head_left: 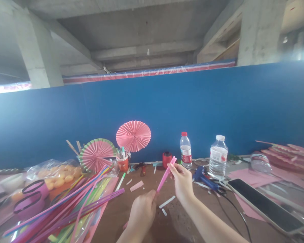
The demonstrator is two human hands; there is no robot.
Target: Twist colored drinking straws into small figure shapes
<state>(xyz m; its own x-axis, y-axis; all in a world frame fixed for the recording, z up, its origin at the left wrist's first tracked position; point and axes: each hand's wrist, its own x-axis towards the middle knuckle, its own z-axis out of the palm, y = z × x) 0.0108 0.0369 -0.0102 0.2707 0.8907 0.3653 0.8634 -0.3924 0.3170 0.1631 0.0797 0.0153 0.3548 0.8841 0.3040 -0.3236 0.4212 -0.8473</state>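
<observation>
Blue panel point(152, 101) across the back, cut off both sides. Brown worktop point(171, 227), near edge out of frame. Strip pile point(86, 199) on the left, overlapping, lower ends cropped. Pink pleated paper point(288, 157) far right, smeared, count unclear. Phone point(266, 206), dark screen. Left hand point(143, 207) closed on the lower end of the pink strip point(164, 177), fingers mostly hidden behind its back; right hand point(181, 179) pinches near the upper end. Strip slants between both hands above the worktop; single, folded or doubled, can't tell. White scraps point(167, 201) below.
</observation>
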